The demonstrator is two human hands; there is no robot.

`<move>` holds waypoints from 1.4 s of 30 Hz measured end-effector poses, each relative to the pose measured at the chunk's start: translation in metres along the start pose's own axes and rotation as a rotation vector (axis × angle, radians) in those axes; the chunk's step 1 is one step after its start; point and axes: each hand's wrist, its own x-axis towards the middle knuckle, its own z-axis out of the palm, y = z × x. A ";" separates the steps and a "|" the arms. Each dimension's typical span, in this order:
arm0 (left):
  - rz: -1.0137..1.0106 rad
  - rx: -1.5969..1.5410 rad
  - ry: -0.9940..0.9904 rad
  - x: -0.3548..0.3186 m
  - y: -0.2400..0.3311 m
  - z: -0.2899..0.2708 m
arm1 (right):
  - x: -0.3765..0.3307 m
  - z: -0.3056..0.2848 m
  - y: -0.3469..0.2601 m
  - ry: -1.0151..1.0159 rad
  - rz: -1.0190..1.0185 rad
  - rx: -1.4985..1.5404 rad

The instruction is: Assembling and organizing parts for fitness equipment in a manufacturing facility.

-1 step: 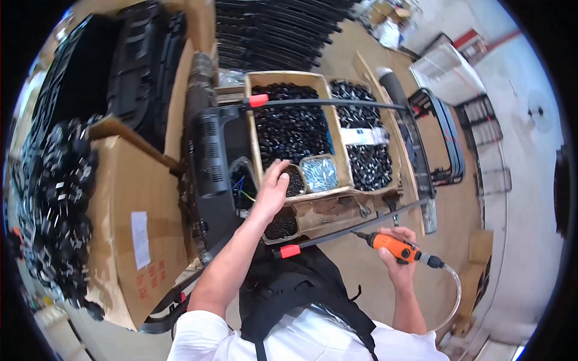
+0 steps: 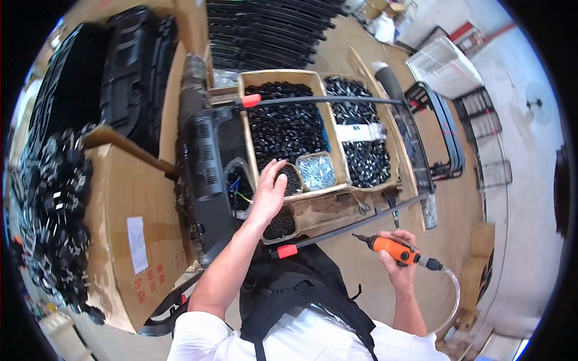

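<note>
My left hand (image 2: 268,195) reaches forward with its fingers apart, the fingertips over a small round tub of black screws (image 2: 292,178). It holds nothing that I can see. My right hand (image 2: 398,265) grips an orange powered screwdriver (image 2: 392,246) with its bit pointing left, and a clear hose (image 2: 453,295) trails from the tool's back end. A black plastic panel with vent slots (image 2: 208,174) lies just left of my left hand. A second tub of black screws (image 2: 280,226) sits under my left wrist.
A tub of silvery screws (image 2: 317,171) stands beside the black ones. Behind are two cardboard boxes of black parts (image 2: 283,123) (image 2: 361,150), framed by black rods with red ends (image 2: 337,231). A large carton (image 2: 129,222) stands left, with stacked black panels (image 2: 120,66) behind.
</note>
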 end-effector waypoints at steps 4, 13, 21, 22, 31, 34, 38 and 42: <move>-0.226 -0.320 -0.543 -0.043 0.052 0.034 | -0.034 -0.036 0.054 -0.007 0.137 -0.081; -1.221 -0.790 -0.995 -0.176 -0.053 0.187 | -0.008 -0.020 0.157 -0.430 0.301 -0.120; -1.094 -0.826 -0.228 -0.165 -0.083 0.266 | 0.061 -0.095 0.263 -0.737 0.924 0.450; -1.091 -0.727 -0.176 -0.162 -0.086 0.273 | 0.069 -0.094 0.267 -0.706 0.950 0.472; -0.879 -0.596 0.091 -0.180 -0.107 0.233 | 0.122 0.024 0.329 -0.888 0.199 -0.519; -0.925 -0.639 -0.004 -0.196 -0.029 0.168 | 0.139 0.035 0.323 -0.815 0.047 -0.569; -0.680 -1.123 0.384 -0.235 -0.005 0.119 | 0.135 0.022 0.306 -0.908 -0.205 -0.617; -0.742 -1.077 0.656 -0.201 0.003 0.097 | 0.130 -0.038 0.209 -1.946 -0.465 -0.717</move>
